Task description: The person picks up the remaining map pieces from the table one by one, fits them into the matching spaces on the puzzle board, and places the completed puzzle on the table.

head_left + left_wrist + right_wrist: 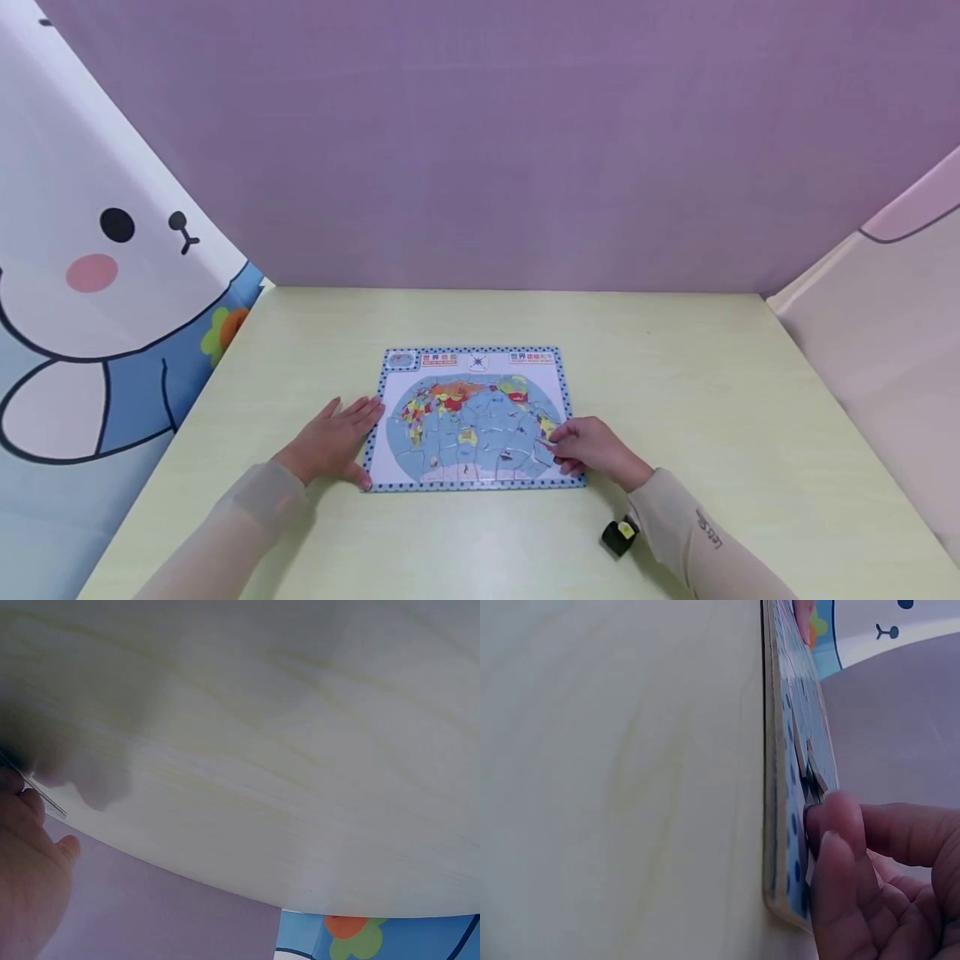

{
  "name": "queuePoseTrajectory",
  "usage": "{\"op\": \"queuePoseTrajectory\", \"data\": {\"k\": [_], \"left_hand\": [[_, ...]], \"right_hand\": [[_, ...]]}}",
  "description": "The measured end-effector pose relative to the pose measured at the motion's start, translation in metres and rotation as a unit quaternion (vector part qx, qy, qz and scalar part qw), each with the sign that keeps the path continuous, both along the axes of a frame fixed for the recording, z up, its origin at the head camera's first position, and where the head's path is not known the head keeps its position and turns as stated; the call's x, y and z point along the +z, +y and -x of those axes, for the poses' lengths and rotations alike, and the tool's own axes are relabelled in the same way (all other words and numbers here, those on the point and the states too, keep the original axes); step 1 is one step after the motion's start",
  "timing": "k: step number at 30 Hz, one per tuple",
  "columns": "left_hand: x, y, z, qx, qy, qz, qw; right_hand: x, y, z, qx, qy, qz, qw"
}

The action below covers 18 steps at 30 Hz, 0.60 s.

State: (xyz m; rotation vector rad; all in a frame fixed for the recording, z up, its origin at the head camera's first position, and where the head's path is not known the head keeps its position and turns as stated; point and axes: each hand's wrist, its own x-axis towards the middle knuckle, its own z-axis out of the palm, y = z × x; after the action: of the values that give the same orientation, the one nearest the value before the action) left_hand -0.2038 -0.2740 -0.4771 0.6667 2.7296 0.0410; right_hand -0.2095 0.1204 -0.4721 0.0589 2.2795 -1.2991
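A world map jigsaw puzzle (480,425) in a dotted blue-bordered board (472,486) lies on the table. My left hand (335,442) rests along its left edge with fingers stretched out; the left wrist view catches only part of that hand (34,862) at the board's edge. At the right side of the map, my right hand (592,450) pinches a puzzle piece (546,445) between thumb and fingers. Seen from the right wrist, a piece (817,778) stands tilted up from the board beside the fingertips (840,817). The fingers hide most of the held piece.
The pale table (480,550) runs back to a purple cloth wall (517,167). A cartoon-printed cloth (97,333) hangs at the left, a pale one (885,350) at the right. A small black block (618,537) with a yellow mark shows beneath the right wrist.
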Motion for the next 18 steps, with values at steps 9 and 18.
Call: {"op": "queuePoseTrajectory", "data": {"k": [9,18], "left_hand": [[0.001,0.001,0.000,0.006,-0.008,0.003,0.9999],[-0.002,0.000,0.001,0.007,-0.010,0.000,0.9999]], "right_hand": [[-0.002,-0.001,0.000,-0.004,-0.003,-0.024,0.9997],[0.002,0.004,0.011,0.063,0.006,-0.011,0.9980]]}}
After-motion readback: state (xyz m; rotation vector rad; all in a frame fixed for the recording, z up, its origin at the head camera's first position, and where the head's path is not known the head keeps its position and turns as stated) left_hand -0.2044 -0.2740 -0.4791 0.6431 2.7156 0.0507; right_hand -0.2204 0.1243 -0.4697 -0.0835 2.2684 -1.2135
